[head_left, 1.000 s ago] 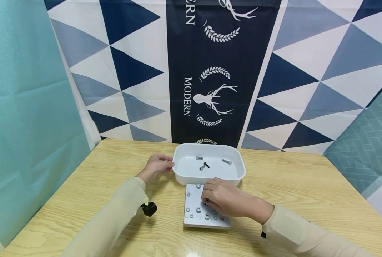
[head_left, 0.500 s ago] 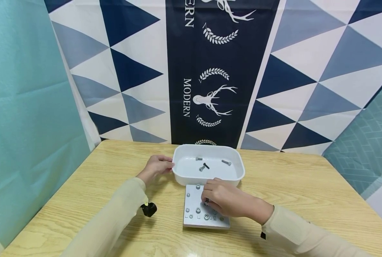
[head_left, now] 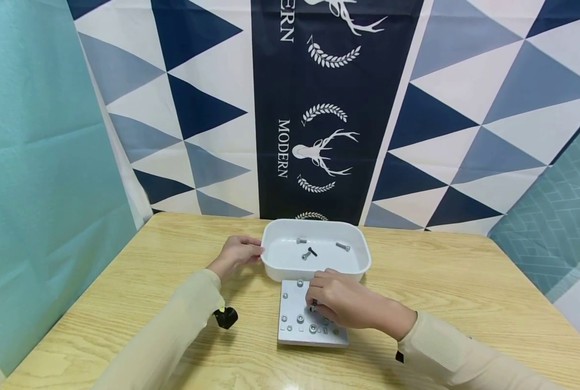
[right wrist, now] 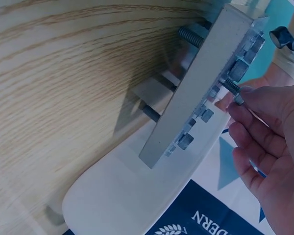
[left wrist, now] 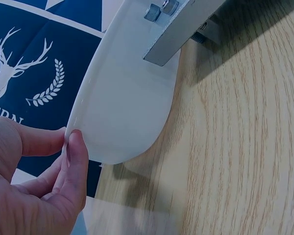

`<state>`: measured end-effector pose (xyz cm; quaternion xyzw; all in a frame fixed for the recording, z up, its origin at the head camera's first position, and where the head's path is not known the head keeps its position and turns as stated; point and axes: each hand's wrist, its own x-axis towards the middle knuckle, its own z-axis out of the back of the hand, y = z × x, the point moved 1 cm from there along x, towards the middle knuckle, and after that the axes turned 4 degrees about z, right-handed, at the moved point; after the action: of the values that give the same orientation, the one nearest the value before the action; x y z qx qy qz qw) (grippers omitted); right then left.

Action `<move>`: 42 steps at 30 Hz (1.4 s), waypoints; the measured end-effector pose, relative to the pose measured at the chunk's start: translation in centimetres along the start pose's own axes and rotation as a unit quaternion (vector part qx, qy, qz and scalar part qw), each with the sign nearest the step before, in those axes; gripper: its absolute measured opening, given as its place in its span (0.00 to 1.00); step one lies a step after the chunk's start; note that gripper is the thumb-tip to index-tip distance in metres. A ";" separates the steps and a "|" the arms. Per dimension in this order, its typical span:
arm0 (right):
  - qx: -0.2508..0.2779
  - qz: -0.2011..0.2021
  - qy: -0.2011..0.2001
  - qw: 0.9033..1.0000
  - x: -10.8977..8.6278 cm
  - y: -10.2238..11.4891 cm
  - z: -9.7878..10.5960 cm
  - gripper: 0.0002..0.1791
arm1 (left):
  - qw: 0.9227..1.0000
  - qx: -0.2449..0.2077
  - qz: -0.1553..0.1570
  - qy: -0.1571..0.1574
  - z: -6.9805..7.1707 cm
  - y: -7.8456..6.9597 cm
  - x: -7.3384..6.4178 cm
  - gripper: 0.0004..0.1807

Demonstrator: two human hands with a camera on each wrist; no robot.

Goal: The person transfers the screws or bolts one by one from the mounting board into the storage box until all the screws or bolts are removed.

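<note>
My left hand (head_left: 240, 250) pinches the left rim of a white plastic tray (head_left: 290, 268) between thumb and fingers; the left wrist view shows this grip on the tray wall (left wrist: 132, 107) up close. In front of the tray, a silver metal plate (head_left: 292, 306) carries several socket-head screws. Over the plate's right part, my right hand (head_left: 339, 297) holds a small threaded screw (right wrist: 231, 87) by its head, with thumb and forefinger. The screw stands at the plate's face, its thread partly showing. Other screw ends (right wrist: 151, 112) stick out from the plate's underside.
Inside the tray lie several loose screws (head_left: 342, 246), one of them a black screw (head_left: 312, 252). The wooden table (head_left: 446, 281) runs back to a patterned wall cloth (head_left: 314, 151). A teal cloth (head_left: 51, 162) hangs on the left.
</note>
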<state>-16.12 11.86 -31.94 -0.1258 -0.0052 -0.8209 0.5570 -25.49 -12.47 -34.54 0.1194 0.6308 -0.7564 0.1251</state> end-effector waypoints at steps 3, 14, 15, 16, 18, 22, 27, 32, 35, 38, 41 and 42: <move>-0.002 0.001 -0.004 1.000 0.0 0.0 0.0 0.08 | 1.000 0.003 -0.002 0.000 0.0 0.2 0.1 0.15; -0.014 0.008 -0.012 1.000 0.2 0.1 0.5 0.07 | 1.000 -0.002 -0.013 0.006 0.1 0.1 -0.1 0.13; -0.014 0.009 -0.014 1.000 0.2 0.1 0.6 0.07 | 1.000 -0.002 -0.012 0.006 0.1 0.1 -0.1 0.14; -0.015 0.011 -0.015 1.000 0.3 0.1 0.6 0.07 | 1.000 -0.002 -0.010 0.005 0.0 0.1 0.1 0.14; -0.015 0.012 -0.015 1.000 0.3 0.1 0.7 0.07 | 1.000 0.000 -0.008 0.004 0.0 0.1 0.1 0.15; -0.022 0.019 -0.025 0.999 0.4 0.1 0.7 0.07 | 1.000 0.000 -0.005 0.003 0.0 0.2 0.3 0.15; -0.033 0.022 -0.034 0.999 0.5 -0.2 1.0 0.08 | 1.000 -0.002 -0.001 0.002 0.0 0.2 0.3 0.14; -0.040 0.016 -0.031 0.999 0.7 -0.6 1.6 0.09 | 1.000 -0.001 0.002 0.000 0.0 0.1 0.2 0.15; -0.041 0.015 -0.036 0.998 0.8 -0.8 1.8 0.09 | 1.000 0.003 0.000 0.001 0.0 0.1 0.1 0.15; -0.044 0.017 -0.043 0.998 0.9 -1.0 2.0 0.09 | 1.000 0.004 -0.003 0.002 -0.1 0.1 0.0 0.15; -0.046 0.015 -0.043 0.998 1.1 -1.3 2.3 0.08 | 1.000 0.003 -0.005 0.002 -0.1 0.0 0.0 0.16; -0.047 0.013 -0.041 0.998 1.1 -1.4 2.4 0.08 | 1.000 0.003 -0.006 0.002 -0.1 0.0 0.0 0.16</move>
<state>-17.30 11.71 -29.20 -0.1850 0.0123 -0.8070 0.5606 -25.48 -12.39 -34.54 0.1173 0.6295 -0.7589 0.1190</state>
